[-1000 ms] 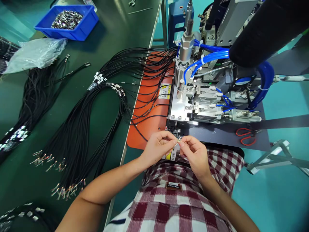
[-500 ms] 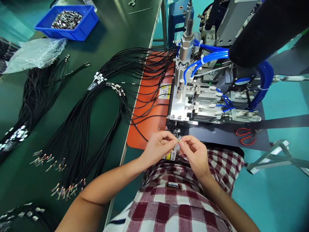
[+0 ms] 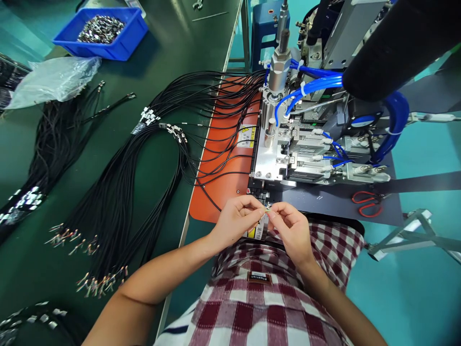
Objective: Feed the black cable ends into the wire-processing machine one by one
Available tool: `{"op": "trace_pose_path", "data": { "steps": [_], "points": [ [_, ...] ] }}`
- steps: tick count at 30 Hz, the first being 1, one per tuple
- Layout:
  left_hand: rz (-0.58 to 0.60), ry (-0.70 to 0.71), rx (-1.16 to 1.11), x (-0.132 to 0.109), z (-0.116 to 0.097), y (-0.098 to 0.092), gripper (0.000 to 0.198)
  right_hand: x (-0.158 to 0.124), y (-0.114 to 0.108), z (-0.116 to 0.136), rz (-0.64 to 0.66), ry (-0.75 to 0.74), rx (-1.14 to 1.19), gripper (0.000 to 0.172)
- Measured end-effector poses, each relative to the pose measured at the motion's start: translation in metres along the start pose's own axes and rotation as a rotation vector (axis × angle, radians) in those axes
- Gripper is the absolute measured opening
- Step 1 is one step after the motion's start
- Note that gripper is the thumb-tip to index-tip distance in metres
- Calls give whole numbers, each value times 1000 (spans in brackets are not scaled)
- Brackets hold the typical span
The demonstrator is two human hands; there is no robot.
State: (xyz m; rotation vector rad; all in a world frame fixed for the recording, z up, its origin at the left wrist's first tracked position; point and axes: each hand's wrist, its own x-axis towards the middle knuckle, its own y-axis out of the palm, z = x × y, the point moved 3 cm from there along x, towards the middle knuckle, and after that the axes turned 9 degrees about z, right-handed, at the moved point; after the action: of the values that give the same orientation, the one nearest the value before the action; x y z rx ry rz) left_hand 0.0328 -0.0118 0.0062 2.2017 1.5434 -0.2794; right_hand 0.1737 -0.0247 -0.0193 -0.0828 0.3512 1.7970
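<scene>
No real change: my L hand (image 3: 237, 219) & R hand (image 3: 292, 232) still pinch thin yellow-green wire ends (image 3: 267, 209), near silver metal machine (image 3: 268, 163); wire handling's prob. unfinished.

Machine (image 3: 307, 143) ahead, cables (image 3: 120, 190) left, passage right

A cable-assembly workshop, shown by the pneumatic machine (image 3: 306, 154), bundled black cables (image 3: 118, 178) and blue parts bin (image 3: 133, 36).

The left hand (image 3: 236, 220) and right hand (image 3: 292, 233) are held with pinched fingertips (image 3: 260, 212) nearly meeting, while both bare forearms (image 3: 173, 263) are angled inward from the near side.
</scene>
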Motion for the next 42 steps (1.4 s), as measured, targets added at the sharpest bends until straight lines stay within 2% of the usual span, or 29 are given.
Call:
{"op": "trace_pose_path", "data": {
  "steps": [18,27,30,36,42],
  "points": [
    [-29,15,-69,-2,-3,3,29,-1,4,0,-39,-11,1,11],
    [12,11,-52,-3,-3,3,27,-4,4,5,-97,-112,-132,8],
    [27,-10,-15,-3,-2,3,28,-2,2,4,-65,-51,-74,9],
    [19,-10,-10,-3,-1,5,30,2,3,-5,9,81,194,12],
    [-31,21,-75,-3,-3,7,32,0,4,-8,-34,104,191,13]
  ]
}}
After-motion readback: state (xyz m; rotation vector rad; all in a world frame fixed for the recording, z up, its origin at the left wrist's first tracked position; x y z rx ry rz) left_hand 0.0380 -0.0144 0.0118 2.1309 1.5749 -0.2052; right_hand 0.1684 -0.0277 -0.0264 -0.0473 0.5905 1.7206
